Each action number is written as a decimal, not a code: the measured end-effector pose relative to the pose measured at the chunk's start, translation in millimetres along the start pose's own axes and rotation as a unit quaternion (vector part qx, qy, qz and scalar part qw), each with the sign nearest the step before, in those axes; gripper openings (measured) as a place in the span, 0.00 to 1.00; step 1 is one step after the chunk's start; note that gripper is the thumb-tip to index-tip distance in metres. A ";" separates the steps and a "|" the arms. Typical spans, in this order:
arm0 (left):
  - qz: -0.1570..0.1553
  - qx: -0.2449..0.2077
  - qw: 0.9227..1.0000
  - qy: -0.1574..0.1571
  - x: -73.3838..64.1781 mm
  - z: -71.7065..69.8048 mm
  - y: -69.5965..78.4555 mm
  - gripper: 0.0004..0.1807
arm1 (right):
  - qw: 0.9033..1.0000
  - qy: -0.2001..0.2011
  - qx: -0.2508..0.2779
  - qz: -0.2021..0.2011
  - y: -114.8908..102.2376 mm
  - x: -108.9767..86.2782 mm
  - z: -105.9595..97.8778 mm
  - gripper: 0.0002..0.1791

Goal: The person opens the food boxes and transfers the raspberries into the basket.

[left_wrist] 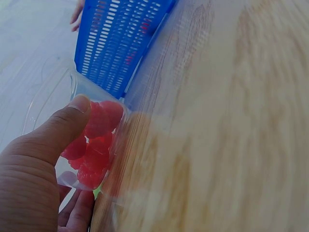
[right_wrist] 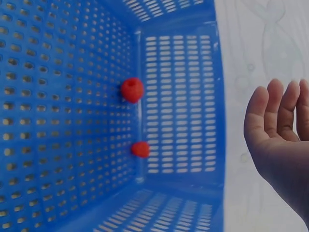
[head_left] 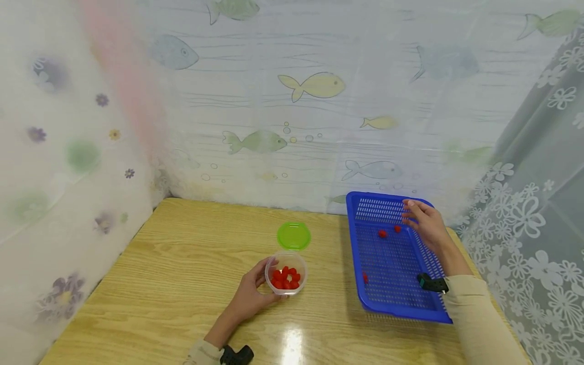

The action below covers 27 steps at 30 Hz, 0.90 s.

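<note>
Head view faces forward and down over the table (head_left: 191, 248); left wrist's, close by the cup (head_left: 291, 258), shares the basket (head_left: 393, 268) (head's four o'clock, here eleven); right wrist's peers in closely.

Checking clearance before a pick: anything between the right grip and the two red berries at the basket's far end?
Nothing visible. The right grip is above the blue basket, which is open-topped; both red berries lie uncovered on its floor near the far wall.

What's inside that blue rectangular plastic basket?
The basket shows two round red berries near its far wall, a partly seen third by the left wall. The right hand and forearm cover part of its right side; anything behind is hidden.
</note>
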<state>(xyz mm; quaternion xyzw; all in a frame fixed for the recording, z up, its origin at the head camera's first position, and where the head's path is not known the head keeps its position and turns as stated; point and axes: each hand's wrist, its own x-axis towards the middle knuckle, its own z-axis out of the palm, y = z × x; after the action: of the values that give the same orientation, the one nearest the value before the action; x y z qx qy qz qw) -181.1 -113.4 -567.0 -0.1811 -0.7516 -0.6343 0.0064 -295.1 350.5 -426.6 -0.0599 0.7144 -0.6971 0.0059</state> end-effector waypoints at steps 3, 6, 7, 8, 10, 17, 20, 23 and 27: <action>-0.004 0.000 1.000 0.000 0.3 0.1 1.3 0.49 | 1.000 -0.023 0.012 -0.015 -6.7 -1.8 4.7 0.16; -0.006 0.000 1.000 0.000 0.3 -0.3 2.1 0.50 | 0.997 -0.057 0.026 -0.040 -14.5 -4.5 10.9 0.15; -0.008 0.000 1.000 -0.001 0.4 -0.4 2.5 0.50 | 0.996 -0.069 0.028 -0.051 -17.6 -5.8 13.5 0.15; -0.009 0.001 1.000 0.000 0.4 -0.5 2.6 0.50 | 0.994 -0.080 0.033 -0.062 -21.1 -7.4 16.6 0.15; -0.010 0.002 1.000 -0.001 0.3 -0.7 2.9 0.50 | 0.991 -0.098 0.027 -0.085 -31.0 -13.2 24.7 0.17; -0.010 0.008 1.000 -0.001 1.0 -1.1 4.0 0.49 | 0.974 -0.138 -0.047 -0.172 -65.5 -41.0 67.2 0.20; -0.012 0.006 1.000 0.000 1.2 -0.9 3.7 0.50 | 0.968 -0.147 -0.066 -0.191 -72.4 -52.6 87.6 0.20; -0.014 0.003 1.000 0.001 1.1 -0.3 3.4 0.50 | 0.969 -0.132 -0.083 -0.193 -74.6 -63.4 108.6 0.20; -0.003 0.000 1.000 0.000 0.5 0.3 1.9 0.49 | 0.974 -0.106 -0.074 -0.188 -69.6 -74.2 136.3 0.19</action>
<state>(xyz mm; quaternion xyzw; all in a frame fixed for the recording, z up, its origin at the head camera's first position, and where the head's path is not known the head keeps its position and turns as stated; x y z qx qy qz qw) -181.0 -112.7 -565.2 -0.1788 -0.7519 -0.6346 0.0046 -203.5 220.3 -366.5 -0.2669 0.7352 -0.6207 -0.0539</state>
